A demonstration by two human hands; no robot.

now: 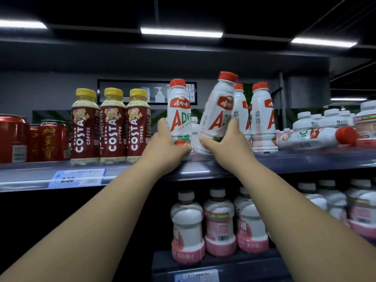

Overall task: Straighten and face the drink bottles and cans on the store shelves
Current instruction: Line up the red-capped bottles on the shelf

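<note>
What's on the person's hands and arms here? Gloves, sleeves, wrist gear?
Nothing worn that shows. Left hand and right hand are ungloved, no rings visible. Both forearms are bare to the frame edge: no sleeves, watch or bands.

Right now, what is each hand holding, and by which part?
The left hand grips the upright white bottle round its lower body; the right hand grips the tilted white bottle round its lower body.

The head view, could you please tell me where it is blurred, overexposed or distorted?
In the head view, the tilted bottle in the right hand is motion-blurred, the upright bottle in the left hand reads sharper, ceiling lights blow out.
</note>
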